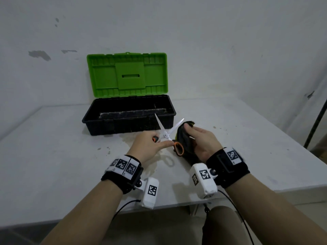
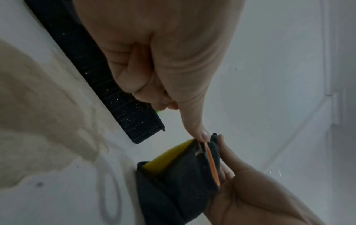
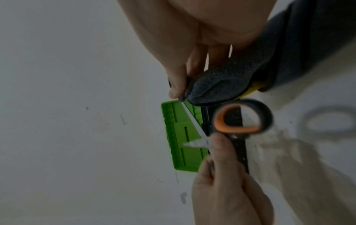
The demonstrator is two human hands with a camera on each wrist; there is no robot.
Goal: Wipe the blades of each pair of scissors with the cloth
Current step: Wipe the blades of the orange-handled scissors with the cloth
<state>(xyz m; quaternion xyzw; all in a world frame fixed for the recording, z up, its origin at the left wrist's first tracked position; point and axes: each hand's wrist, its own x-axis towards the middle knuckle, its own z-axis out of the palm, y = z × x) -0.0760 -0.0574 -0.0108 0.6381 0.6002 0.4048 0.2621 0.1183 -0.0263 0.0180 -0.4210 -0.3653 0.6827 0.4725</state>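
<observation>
Head view, scissors [image 1: 165, 134] splayed, cloth [image 1: 185, 137] beside table [image 1: 70, 156] edge

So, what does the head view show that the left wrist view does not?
Only the head view shows both blades of the scissors spread open in a V, and the toolbox with its green lid raised. Only the left wrist view shows the yellow side of the cloth and an orange handle loop edge-on against it. Both show the left hand holding the scissors, the right hand gripping the cloth, and the table.
</observation>
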